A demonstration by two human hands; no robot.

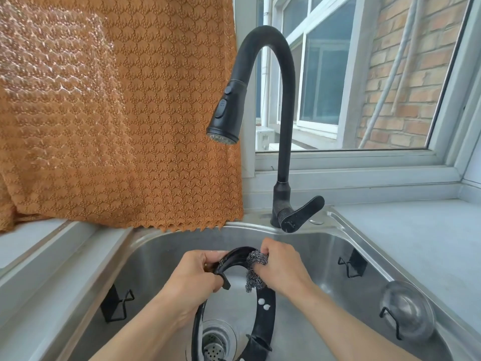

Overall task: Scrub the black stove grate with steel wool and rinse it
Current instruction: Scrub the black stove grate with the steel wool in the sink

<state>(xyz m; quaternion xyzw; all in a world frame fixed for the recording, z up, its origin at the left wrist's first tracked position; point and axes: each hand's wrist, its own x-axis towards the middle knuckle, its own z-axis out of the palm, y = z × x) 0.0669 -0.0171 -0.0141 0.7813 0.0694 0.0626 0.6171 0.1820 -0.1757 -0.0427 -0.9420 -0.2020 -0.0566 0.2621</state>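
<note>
The black ring-shaped stove grate [263, 324] stands tilted over the steel sink [325, 256], its lower part above the drain. My left hand [194, 277] grips the grate's upper left arc. My right hand [282, 267] presses a wad of grey steel wool [256, 269] against the grate's top right arc. Two white foam spots sit on the grate's right side. The black faucet [283, 142] arches above, and no water runs from its spray head.
An orange knitted cloth [117, 113] hangs behind the sink at left. The faucet lever [303, 213] points right. Black hooks [117, 306] cling to the sink walls, and a round steel strainer lid [406, 313] leans at right. The grey countertop [416, 230] lies right.
</note>
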